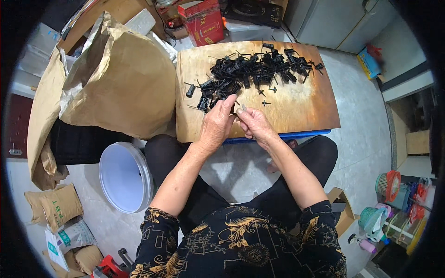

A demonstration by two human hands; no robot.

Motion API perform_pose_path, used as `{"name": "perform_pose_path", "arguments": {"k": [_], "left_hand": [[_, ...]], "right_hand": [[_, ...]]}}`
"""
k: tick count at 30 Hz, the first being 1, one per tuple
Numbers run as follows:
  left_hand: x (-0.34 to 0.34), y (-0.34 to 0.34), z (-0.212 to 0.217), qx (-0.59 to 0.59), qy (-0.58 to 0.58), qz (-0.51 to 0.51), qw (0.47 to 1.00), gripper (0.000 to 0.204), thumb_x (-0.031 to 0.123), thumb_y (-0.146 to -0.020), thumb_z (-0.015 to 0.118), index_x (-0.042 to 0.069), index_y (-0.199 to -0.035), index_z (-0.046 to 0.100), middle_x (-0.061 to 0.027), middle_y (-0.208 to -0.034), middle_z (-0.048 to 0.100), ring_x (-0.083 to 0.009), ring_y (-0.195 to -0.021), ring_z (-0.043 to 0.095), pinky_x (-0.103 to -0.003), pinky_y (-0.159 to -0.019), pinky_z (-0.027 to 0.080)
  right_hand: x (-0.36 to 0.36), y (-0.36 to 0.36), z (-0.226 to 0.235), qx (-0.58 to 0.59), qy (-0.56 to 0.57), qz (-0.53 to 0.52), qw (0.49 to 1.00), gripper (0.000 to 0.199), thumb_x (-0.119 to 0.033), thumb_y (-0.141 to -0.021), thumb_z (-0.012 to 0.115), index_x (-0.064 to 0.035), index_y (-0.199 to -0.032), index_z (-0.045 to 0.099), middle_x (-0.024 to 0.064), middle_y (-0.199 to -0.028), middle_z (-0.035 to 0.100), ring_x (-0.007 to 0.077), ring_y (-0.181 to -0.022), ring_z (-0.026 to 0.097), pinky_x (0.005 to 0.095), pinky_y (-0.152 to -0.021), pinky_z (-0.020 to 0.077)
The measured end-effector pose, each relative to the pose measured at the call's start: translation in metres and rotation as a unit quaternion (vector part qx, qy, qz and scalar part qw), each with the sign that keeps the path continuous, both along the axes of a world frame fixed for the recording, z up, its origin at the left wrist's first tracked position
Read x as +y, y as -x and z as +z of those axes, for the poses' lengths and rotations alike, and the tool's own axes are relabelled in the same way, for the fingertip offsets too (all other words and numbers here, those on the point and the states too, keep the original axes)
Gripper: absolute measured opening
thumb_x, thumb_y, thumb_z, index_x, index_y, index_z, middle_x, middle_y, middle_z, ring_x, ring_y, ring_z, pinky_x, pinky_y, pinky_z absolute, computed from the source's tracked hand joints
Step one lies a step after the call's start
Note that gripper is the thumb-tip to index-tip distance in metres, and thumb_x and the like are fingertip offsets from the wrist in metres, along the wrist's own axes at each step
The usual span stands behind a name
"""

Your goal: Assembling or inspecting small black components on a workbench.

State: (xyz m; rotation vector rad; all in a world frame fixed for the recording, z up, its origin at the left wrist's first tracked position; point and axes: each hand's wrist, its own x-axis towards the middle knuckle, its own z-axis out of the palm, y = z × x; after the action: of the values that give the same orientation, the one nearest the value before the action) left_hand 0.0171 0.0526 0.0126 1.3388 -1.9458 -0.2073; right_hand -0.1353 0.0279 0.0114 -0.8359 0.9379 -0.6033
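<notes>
Both my hands meet over the near edge of a wooden board. My left hand is closed, its thumb pointing up, around a small black plastic part that is mostly hidden. Beside it, my right hand pinches a small, thin grey piece between thumb and fingers; its exact kind is too small to tell. Just beyond my hands spreads a heap of black plastic parts with thin stems. A few small black pieces lie apart from the heap, right of my hands.
Left of the board stands a large open brown paper sack. A white bucket sits by my left knee. Behind the board are a red box and a black cooktop. Baskets and an open carton are at the right.
</notes>
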Motion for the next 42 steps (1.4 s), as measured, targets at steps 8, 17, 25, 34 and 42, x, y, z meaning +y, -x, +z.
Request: {"name": "perform_pose_path", "arguments": {"k": [8,17,25,34,42], "left_hand": [[0.001,0.003,0.011,0.183,-0.179,0.062,0.965,0.053,0.000,-0.078,0.059,0.003,-0.127,0.038,-0.0113,-0.082,0.058,-0.0194,-0.064,0.058,-0.029,-0.062,0.049],[-0.006,0.000,0.011,0.434,-0.323,-0.019,0.841,0.044,0.001,-0.084,0.058,0.004,-0.124,0.041,-0.0036,-0.079,0.057,-0.0085,-0.068,0.057,-0.022,-0.062,0.050],[-0.008,-0.002,0.013,0.433,-0.350,-0.027,0.830,0.033,0.000,-0.083,0.058,0.005,-0.113,0.045,-0.0020,-0.075,0.054,-0.0069,-0.062,0.054,-0.022,-0.056,0.048],[-0.010,-0.004,-0.001,0.312,-0.320,-0.026,0.894,0.029,0.000,-0.082,0.057,0.006,-0.107,0.043,-0.0022,-0.074,0.051,-0.0082,-0.062,0.052,-0.023,-0.053,0.045],[-0.007,-0.002,0.000,0.255,-0.321,-0.005,0.912,0.027,0.000,-0.080,0.057,0.006,-0.102,0.042,-0.0090,-0.071,0.054,-0.0148,-0.062,0.056,-0.031,-0.055,0.044]], "right_hand": [[-0.005,0.002,0.000,-0.101,0.035,-0.040,0.993,0.035,-0.039,-0.095,0.043,-0.0069,-0.088,0.054,-0.0036,-0.056,0.044,0.0030,-0.042,0.031,0.0184,-0.038,0.0244],[-0.007,0.000,0.004,0.032,0.219,0.015,0.975,0.030,-0.030,-0.097,0.037,-0.0054,-0.095,0.052,-0.0040,-0.059,0.043,0.0024,-0.049,0.036,0.0173,-0.043,0.0297],[-0.011,0.000,0.011,0.026,0.208,0.065,0.976,0.024,-0.028,-0.097,0.039,-0.0072,-0.094,0.050,-0.0050,-0.060,0.042,0.0025,-0.051,0.037,0.0184,-0.045,0.0304],[-0.012,-0.005,-0.006,0.038,0.211,0.072,0.974,0.024,-0.028,-0.097,0.040,-0.0060,-0.092,0.050,-0.0044,-0.061,0.043,0.0036,-0.053,0.038,0.0192,-0.047,0.0314],[-0.011,-0.010,-0.019,0.083,0.226,0.064,0.969,0.019,-0.021,-0.096,0.041,-0.0055,-0.088,0.049,-0.0039,-0.062,0.043,0.0040,-0.054,0.039,0.0204,-0.048,0.0334]]}}
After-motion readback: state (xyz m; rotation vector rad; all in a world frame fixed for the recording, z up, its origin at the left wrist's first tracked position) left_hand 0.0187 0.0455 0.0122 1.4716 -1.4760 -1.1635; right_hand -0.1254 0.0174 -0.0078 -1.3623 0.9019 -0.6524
